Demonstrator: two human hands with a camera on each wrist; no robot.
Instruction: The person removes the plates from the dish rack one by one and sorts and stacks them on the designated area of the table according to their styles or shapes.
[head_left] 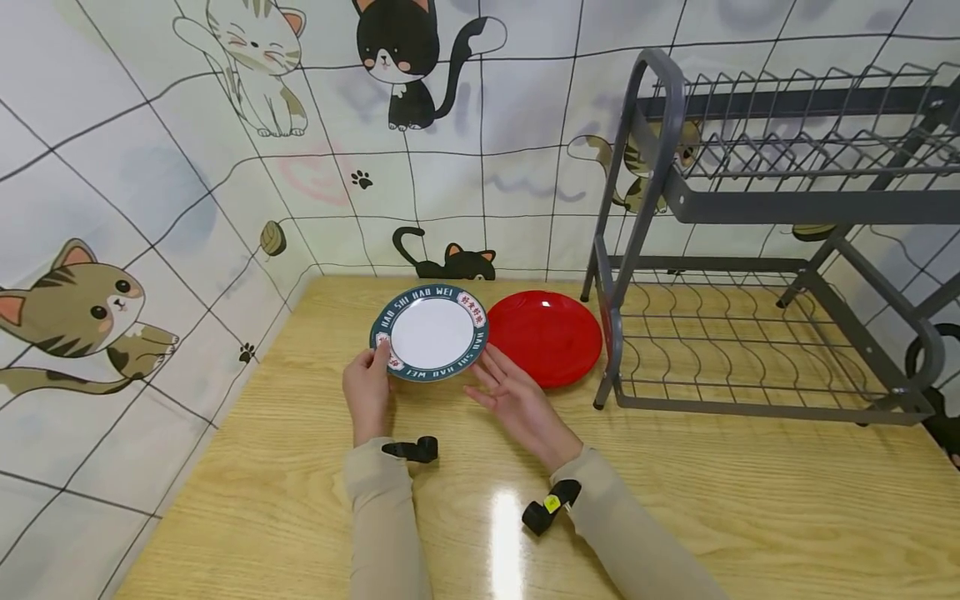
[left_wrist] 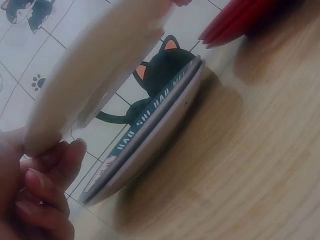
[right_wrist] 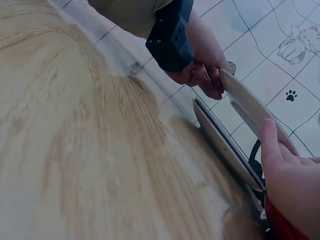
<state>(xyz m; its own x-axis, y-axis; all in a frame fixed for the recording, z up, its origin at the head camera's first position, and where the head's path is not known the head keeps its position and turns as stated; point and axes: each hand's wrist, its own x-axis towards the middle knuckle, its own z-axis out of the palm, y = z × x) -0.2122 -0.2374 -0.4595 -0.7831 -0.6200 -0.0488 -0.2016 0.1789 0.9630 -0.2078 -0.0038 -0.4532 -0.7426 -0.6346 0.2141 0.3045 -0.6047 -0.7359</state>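
My left hand [head_left: 368,392] grips the left edge of a white plate [head_left: 430,334] with a dark green lettered rim, thumb on top and fingers beneath. The plate is raised and tilted; its pale underside shows in the left wrist view. My right hand [head_left: 521,406] is at the plate's right edge, its fingers extended and fingertips right at the rim. Below the raised plate, a small stack of plates [left_wrist: 155,125] with the same lettered rim lies on the table, hidden from the head view. Beside it, to the right, lie stacked red plates [head_left: 545,340].
A grey two-tier wire dish rack [head_left: 615,333] stands to the right on the wooden table [head_left: 285,467]. Walls with cat drawings [head_left: 412,67] close off the back and left. Black wrist cameras [head_left: 411,450] are strapped over both beige sleeves.
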